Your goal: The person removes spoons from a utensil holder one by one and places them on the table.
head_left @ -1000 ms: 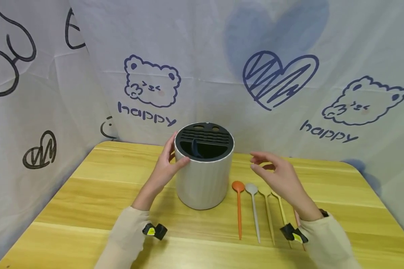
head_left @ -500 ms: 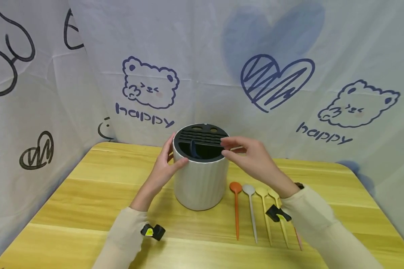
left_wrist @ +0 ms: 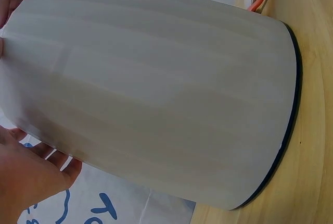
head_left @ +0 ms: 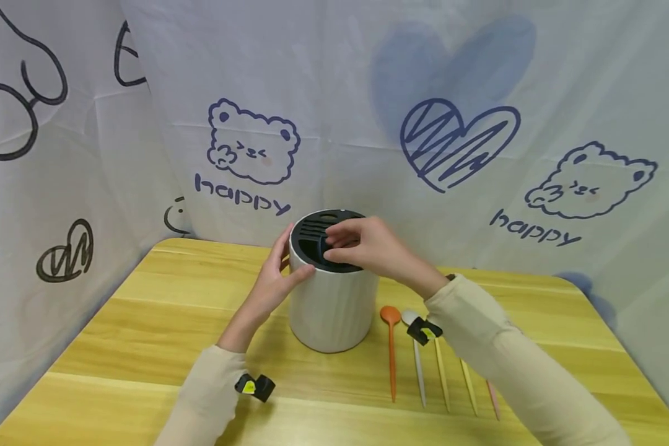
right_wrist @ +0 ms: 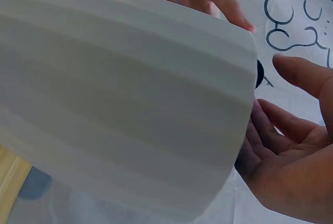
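Observation:
A white ribbed utensil holder (head_left: pixel 332 310) with a black slotted lid (head_left: pixel 312 229) stands upright on the table. My left hand (head_left: pixel 270 275) grips its left side near the rim, thumb in front and fingers round the back. A dark blue curved piece (head_left: pixel 320 246) sticks up in the lid's large opening. Over the lid's right half is my right hand (head_left: pixel 373 248), fingertips close to that piece. In the right wrist view its thumb (right_wrist: pixel 299 73) and fingers (right_wrist: pixel 276 125) are spread apart, with a bit of dark edge between them.
Right of the holder lie an orange spoon (head_left: pixel 391 347), a grey spoon (head_left: pixel 418 365), yellow utensils (head_left: pixel 443 378) and a pink handle (head_left: pixel 493 399), partly under the right forearm. A printed cloth (head_left: pixel 340 167) hangs behind the wooden table (head_left: pixel 173 310).
My right hand has moved left from beside the holder, above the spoons, to over the lid opening. My left hand keeps its grip on the holder, which stays in place.

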{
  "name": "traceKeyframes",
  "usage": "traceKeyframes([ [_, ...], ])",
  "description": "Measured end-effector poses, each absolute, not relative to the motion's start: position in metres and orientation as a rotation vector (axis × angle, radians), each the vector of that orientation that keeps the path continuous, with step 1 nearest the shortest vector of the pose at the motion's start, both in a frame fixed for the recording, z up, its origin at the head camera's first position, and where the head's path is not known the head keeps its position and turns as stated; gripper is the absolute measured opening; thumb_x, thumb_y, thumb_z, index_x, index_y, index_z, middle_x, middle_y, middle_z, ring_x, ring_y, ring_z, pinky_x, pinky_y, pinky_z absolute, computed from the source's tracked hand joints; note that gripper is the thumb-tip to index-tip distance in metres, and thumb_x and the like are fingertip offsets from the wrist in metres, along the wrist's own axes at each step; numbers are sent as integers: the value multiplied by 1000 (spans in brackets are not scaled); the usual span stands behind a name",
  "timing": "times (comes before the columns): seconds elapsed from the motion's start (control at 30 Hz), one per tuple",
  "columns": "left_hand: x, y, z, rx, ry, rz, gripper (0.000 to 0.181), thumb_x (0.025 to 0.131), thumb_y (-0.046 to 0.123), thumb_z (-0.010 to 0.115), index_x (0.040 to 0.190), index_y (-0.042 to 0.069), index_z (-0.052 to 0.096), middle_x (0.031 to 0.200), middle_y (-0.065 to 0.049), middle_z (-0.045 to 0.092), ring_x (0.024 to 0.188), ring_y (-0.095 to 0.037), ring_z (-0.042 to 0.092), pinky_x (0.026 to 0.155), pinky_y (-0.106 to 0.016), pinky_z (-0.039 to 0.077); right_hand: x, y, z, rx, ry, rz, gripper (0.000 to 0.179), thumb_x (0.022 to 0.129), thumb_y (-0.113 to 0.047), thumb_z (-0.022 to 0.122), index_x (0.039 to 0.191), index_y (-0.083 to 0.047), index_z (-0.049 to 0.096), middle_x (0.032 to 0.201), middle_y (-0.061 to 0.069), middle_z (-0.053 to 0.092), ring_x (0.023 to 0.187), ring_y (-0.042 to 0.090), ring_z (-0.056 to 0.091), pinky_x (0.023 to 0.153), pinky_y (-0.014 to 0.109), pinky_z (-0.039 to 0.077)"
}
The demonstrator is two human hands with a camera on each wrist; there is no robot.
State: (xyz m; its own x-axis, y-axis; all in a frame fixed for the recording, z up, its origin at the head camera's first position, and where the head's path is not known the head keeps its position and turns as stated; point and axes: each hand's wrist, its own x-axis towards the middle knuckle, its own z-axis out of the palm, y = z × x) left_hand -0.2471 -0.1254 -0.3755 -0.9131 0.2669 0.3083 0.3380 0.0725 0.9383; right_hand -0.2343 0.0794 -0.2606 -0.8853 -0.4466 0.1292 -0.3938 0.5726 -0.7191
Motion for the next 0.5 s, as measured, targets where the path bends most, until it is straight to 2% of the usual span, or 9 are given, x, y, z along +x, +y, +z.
traceKeyframes([
  [0.27, -247, -125, -378, -663, -2244, -2005, 93, 86, 49, 68, 156, 16, 16, 158, -7, 21, 142, -28, 22, 113, -52, 21, -238, 73, -264, -721, 2704, -1194, 45, 82, -7, 77, 122, 6, 62, 110, 14, 68, 97, 24, 66, 86, 32, 53],
  [0.5, -248, -126, -378, -651, -2251, -1998, 94, 85, 52, 68, 156, 18, 16, 158, -7, 22, 141, -28, 24, 113, -51, 22, -242, 71, -266, -762, 2716, -1187, 39, 83, -4, 75, 119, 7, 64, 108, 16, 68, 97, 24, 66, 86, 33, 53],
])
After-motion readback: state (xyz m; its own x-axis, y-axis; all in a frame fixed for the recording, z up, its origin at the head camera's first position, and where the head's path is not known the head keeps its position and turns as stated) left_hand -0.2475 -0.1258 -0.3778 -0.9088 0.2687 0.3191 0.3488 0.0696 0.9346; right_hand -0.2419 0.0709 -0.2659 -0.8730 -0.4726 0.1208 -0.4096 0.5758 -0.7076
